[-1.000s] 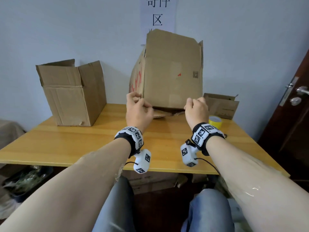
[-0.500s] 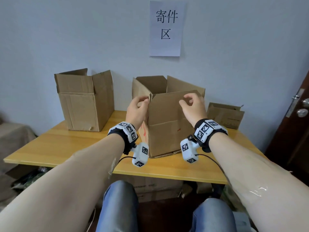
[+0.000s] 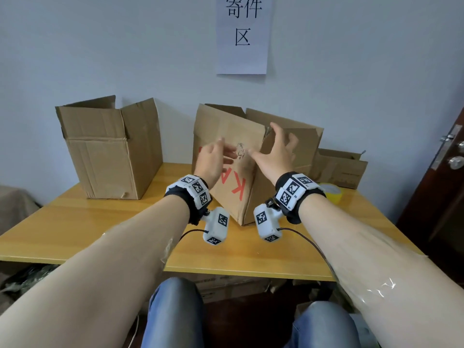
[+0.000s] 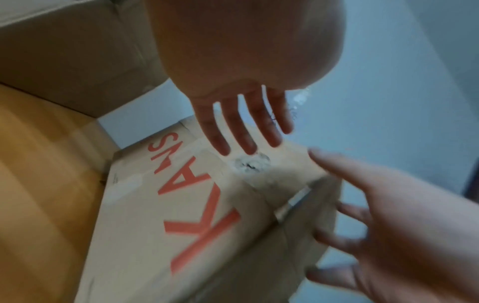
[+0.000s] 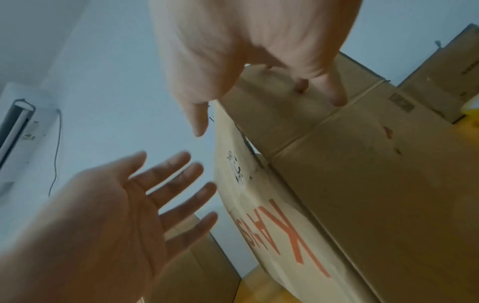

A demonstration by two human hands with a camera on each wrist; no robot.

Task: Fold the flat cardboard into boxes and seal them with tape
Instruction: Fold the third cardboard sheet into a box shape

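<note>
**Both hands spread beside the tilted box**

While motion blur smears both hands in the head view, the wrist views make their state plain enough. What the red letters on the cardboard box [image 3: 233, 149] spell in full is hard to read, and the box's inside is hidden behind its raised flaps. Whether either hand actually touches the cardboard cannot be told.

That box stands on the wooden table [image 3: 105, 229], tipped so one lower corner points at the person. Its upper flaps are up.

Left hand [image 3: 213, 159]: fingers straight and slightly fanned, holding nothing, reaching in over the lettered face near a torn patch [image 4: 251, 164]. Right hand [image 3: 273, 154]: fingers splayed wide, thumb out, holding nothing, set at the box's upper corner edge, with fingertips [image 5: 338, 98] over the plain side panel.

Left on the table stands a second open box [image 3: 110, 151]; a smaller box [image 3: 341, 169] and a yellow tape roll [image 3: 331, 193], half hidden by the right wrist, lie to the right. A paper sign [image 3: 242, 33] hangs on the wall.
</note>
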